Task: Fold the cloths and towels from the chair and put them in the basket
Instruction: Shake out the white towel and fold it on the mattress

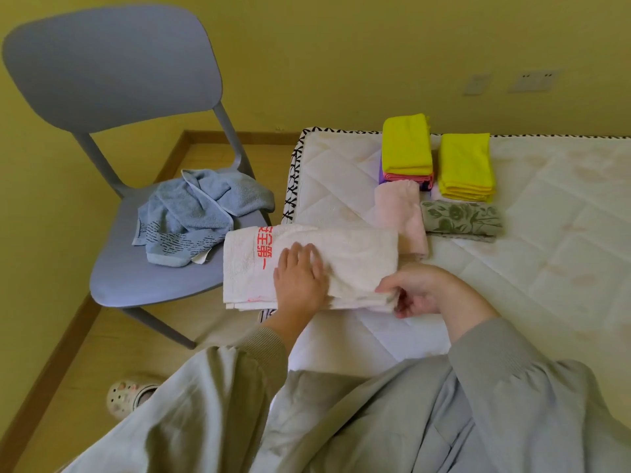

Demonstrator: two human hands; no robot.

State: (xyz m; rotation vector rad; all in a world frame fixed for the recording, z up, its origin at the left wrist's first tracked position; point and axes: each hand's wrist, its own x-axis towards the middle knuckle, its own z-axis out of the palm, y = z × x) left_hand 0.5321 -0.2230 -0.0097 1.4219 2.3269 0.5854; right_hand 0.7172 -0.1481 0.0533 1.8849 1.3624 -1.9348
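Head view: white towel (355,257) with red lettering lies folded on the bed (563,240) at its near left corner, with its left end past the bed edge toward the chair (112,70). Left hand (300,278) is flat on the towel's middle, grip wide, fingers straight, pressing. Right hand (416,291) is at the towel's near right corner, grip narrow, thumb and fingers pinching the layered edge. Blue towel (198,213) is crumpled on the chair seat. Folded on the bed: pink towel (399,213) touching the white towel's right end, green floral cloth (461,218) just beside it. Behind them are the left yellow stack (406,145), on pink and purple cloths, and the right yellow stack (466,165).
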